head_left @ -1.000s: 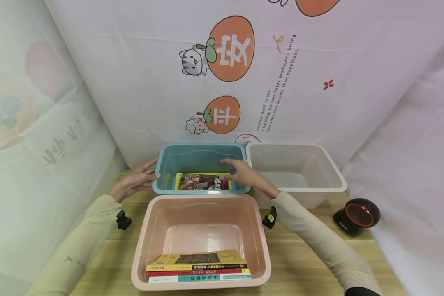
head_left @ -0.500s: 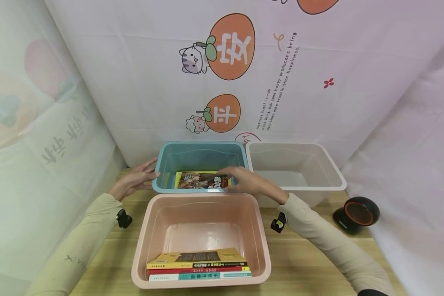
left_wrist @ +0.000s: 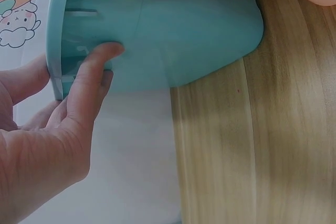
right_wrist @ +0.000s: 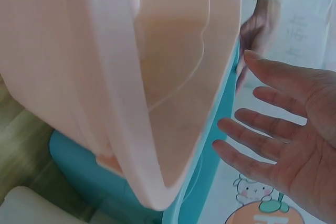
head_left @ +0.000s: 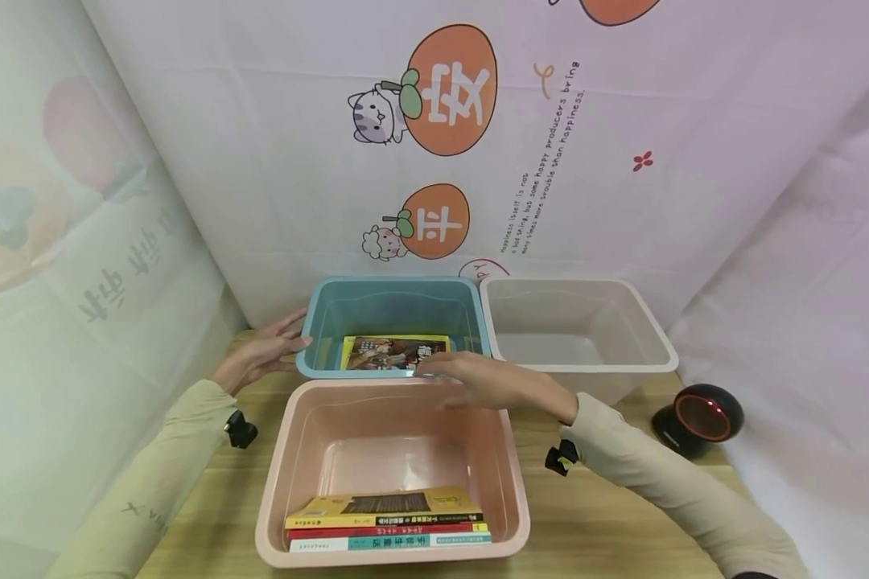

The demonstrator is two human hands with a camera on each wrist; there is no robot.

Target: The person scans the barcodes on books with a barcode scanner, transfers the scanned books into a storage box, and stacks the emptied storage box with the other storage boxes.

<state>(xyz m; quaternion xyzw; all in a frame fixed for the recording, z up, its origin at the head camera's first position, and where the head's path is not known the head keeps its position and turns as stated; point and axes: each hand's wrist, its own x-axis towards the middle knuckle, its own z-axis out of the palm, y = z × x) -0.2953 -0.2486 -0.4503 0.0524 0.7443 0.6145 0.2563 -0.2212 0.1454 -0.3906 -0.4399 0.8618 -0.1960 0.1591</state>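
My left hand (head_left: 264,351) is at the left end of the blue bin (head_left: 387,283). In the left wrist view, its thumb is at the rim and its fingers press the outer blue wall (left_wrist: 173,30). A book (head_left: 387,352) with a dark, yellow-edged cover lies flat in the blue bin. Holding nothing, my right hand (head_left: 488,382) hovers over the adjoining rims of the blue bin and the pink bin (head_left: 264,515). The right wrist view shows that right hand (right_wrist: 294,124) with fingers spread and palm bare. Several books (head_left: 391,523) stand spine-up along the pink bin's near side.
A white bin (head_left: 662,354) adjoins the blue one on the right. Farther right, a black round device (head_left: 702,418) stands on the wooden table (head_left: 586,515). Printed white cloth (head_left: 297,177) hangs behind and at both sides.
My right hand has come out of the blue bin, moving toward me and over the pink bin's back rim. The left hand stays at the blue bin's end. The book stays inside.
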